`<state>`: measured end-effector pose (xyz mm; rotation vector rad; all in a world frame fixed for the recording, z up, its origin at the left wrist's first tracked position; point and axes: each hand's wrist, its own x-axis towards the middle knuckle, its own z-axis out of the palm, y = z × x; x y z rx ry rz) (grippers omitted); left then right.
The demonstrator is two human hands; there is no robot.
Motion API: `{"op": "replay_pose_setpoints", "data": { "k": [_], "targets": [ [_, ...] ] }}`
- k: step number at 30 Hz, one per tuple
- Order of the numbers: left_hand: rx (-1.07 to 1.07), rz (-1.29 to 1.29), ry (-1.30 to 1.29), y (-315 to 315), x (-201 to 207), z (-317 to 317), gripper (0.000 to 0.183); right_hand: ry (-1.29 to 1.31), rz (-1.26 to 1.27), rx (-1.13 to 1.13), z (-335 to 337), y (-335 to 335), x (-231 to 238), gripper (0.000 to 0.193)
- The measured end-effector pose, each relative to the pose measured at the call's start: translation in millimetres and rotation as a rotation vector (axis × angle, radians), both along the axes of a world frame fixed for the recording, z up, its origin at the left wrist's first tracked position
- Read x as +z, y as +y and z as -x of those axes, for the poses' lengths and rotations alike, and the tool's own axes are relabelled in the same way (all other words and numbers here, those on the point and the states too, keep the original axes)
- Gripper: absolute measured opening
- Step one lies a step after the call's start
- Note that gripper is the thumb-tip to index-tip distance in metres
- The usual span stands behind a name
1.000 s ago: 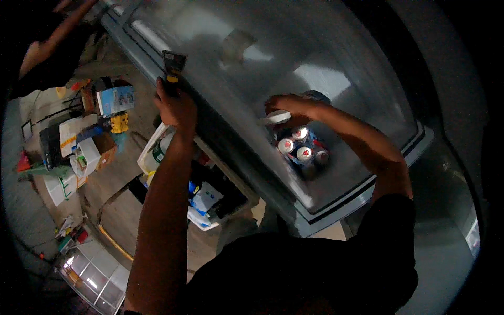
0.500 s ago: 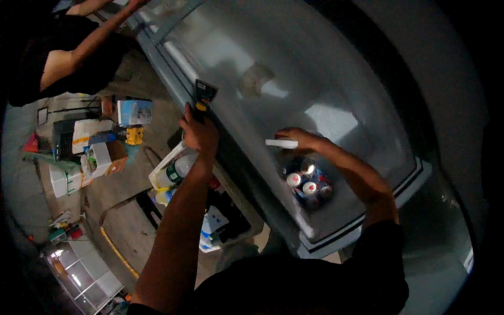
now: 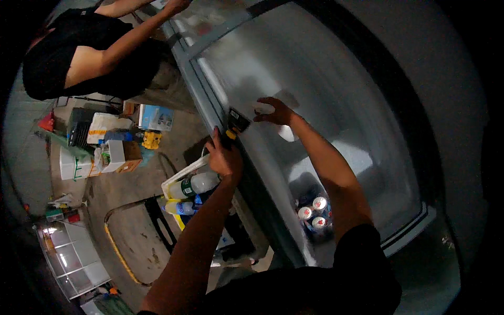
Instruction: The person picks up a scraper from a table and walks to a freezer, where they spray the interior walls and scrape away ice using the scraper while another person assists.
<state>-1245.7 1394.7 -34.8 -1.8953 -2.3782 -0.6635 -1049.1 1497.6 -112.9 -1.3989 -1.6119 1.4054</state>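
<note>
My left hand (image 3: 226, 157) is closed around the short handle of a scraper (image 3: 239, 121), which has a wide dark blade and a yellow patch by the handle. The blade stands over the near-left edge of a big grey glossy panel (image 3: 336, 121). Above that panel my right hand (image 3: 278, 113) is bent round a small white block (image 3: 264, 108), partly covered by the fingers. Motion blurs its outline. Several cans (image 3: 319, 203) with pale tops stand grouped near my right forearm.
Another person (image 3: 105, 50) leans over the panel's far-left end. A crate with plastic bottles (image 3: 202, 184) sits below my left forearm. Boxes (image 3: 113, 157) and a yellow item (image 3: 152, 140) stand on the floor at left, near a yellow-and-dark cart rail (image 3: 118, 257).
My right hand has moved away from the cans, up and left over the panel, with the white block. The left hand keeps hold of the scraper. The whole view has shifted.
</note>
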Motion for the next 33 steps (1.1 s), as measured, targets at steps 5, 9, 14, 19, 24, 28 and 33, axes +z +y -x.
{"op": "replay_pose_setpoints", "data": {
  "k": [5,9,14,19,24,28,33],
  "targets": [
    [-0.031,0.048,-0.063,0,0,5,0.065,-0.04,-0.026,-0.088,12,41,13,0.088],
    [-0.005,0.087,-0.042,-3,10,11,0.066,0.13,0.099,-0.026,26,56,44,0.093],
    [-0.001,0.024,-0.063,-1,11,-4,0.066,0.024,0.069,-0.001,25,91,31,0.093],
    [-0.058,-0.013,-0.108,-1,8,-1,0.07,-0.015,0.014,-0.009,35,99,-2,0.084],
    [-0.056,-0.007,-0.107,-4,10,3,0.072,0.085,-0.067,-0.051,39,98,-28,0.078],
    [-0.018,0.016,-0.029,-9,7,19,0.072,0.148,0.027,-0.203,57,75,-24,0.07],
    [-0.08,0.01,-0.081,1,10,-18,0.069,0.572,0.088,-0.375,-20,103,-45,0.054]
  ]
}}
